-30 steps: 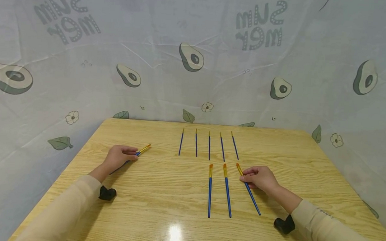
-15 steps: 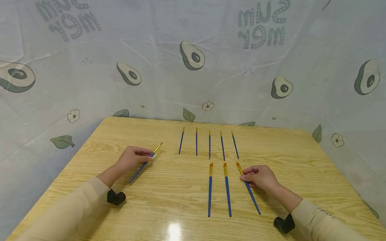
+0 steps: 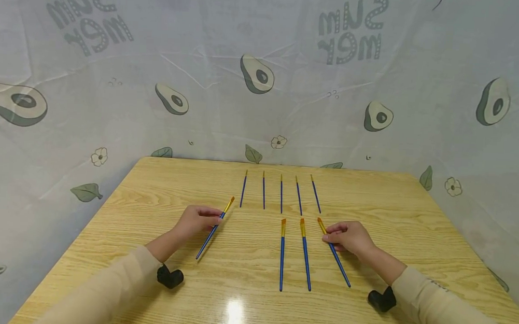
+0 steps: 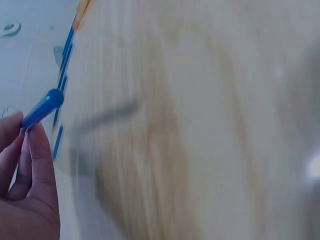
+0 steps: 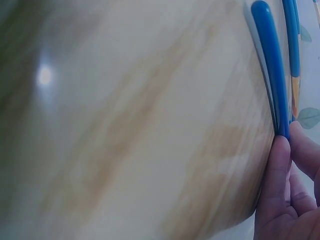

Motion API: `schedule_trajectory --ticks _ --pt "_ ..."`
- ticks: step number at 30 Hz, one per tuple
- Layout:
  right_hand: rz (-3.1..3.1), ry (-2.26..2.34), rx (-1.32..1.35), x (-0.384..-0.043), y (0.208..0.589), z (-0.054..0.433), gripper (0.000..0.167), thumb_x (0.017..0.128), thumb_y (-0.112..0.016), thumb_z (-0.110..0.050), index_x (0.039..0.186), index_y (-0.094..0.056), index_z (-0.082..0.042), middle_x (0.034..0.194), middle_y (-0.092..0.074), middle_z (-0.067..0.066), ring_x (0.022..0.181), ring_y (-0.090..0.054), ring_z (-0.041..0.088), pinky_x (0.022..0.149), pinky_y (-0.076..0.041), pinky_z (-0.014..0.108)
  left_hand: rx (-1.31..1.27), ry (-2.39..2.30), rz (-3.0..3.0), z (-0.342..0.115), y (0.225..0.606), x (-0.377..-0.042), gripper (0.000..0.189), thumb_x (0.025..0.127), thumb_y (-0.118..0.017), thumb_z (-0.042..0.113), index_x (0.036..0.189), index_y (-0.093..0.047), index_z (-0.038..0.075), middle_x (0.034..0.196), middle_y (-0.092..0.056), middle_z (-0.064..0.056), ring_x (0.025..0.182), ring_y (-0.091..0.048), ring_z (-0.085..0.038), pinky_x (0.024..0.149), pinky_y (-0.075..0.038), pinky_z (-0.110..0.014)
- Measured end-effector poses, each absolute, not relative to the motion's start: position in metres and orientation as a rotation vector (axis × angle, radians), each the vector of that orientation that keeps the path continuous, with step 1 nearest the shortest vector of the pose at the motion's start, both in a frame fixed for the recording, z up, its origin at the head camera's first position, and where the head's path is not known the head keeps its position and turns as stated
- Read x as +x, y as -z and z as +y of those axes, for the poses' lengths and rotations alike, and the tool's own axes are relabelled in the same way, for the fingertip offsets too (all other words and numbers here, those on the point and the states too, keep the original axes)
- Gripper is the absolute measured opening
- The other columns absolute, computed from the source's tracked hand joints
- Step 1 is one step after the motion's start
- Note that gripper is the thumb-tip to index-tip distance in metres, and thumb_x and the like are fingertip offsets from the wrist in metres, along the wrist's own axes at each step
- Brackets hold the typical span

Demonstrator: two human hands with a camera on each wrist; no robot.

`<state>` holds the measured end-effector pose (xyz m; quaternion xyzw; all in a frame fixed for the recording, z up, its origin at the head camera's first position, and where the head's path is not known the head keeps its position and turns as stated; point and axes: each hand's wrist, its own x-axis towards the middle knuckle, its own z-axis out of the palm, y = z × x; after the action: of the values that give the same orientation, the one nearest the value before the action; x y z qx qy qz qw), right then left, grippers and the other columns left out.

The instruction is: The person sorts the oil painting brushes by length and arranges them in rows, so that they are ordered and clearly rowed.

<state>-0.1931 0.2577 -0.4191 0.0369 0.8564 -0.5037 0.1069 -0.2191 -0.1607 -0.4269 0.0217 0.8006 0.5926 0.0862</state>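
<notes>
My left hand (image 3: 199, 221) pinches a blue-handled paintbrush (image 3: 208, 238) between thumb and fingers, bristles pointing up and to the right. In the left wrist view, the round end of that paintbrush (image 4: 46, 106) juts out above the wood, with its shadow beneath. On the right, my right hand (image 3: 349, 238) pinches another blue paintbrush (image 3: 341, 268) near its golden ferrule; it slants on the table. Just left of it lie two flat-tipped paintbrushes, a slightly tilted one (image 3: 307, 263) and a straight one (image 3: 282, 262).
Farther back, several thinner paintbrushes (image 3: 281, 197) lie in a row, tips away from me. The wooden table (image 3: 154, 186) ends at a patterned cloth (image 3: 209, 111) hung behind it. A black wrist mount (image 3: 170, 277) sits under each forearm.
My left hand has moved right, toward the middle, carrying its paintbrush, which has turned steeper. My right hand and its paintbrush have stayed in place.
</notes>
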Motion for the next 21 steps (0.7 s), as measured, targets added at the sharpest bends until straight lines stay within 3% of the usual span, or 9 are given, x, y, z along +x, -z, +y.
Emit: schedule_trajectory --ticks 11,21 --pt "2.516 1.486 0.107 -0.193 0.418 0.257 0.035 0.085 -0.076 -0.011 0.111 -0.065 0.009 0.088 -0.067 0.008 0.074 -0.064 0.015 0.063 -0.057 0.03 0.017 -1.872 2.307 -0.127 0.43 -0.204 0.021 0.086 -0.074 0.008 0.105 -0.074 -0.002 0.095 -0.072 -0.009 0.082 -0.068 -0.016 0.071 -0.057 -0.032" --pt "2.518 1.477 0.103 -0.193 0.419 0.258 0.035 0.086 -0.076 -0.011 0.112 -0.065 0.009 0.088 -0.067 0.007 0.072 -0.065 0.014 0.062 -0.057 0.03 -0.04 -1.917 2.28 -0.1 0.43 -0.181 0.021 0.085 -0.074 0.004 0.104 -0.071 -0.006 0.091 -0.071 -0.011 0.068 -0.063 -0.014 0.062 -0.057 -0.032"
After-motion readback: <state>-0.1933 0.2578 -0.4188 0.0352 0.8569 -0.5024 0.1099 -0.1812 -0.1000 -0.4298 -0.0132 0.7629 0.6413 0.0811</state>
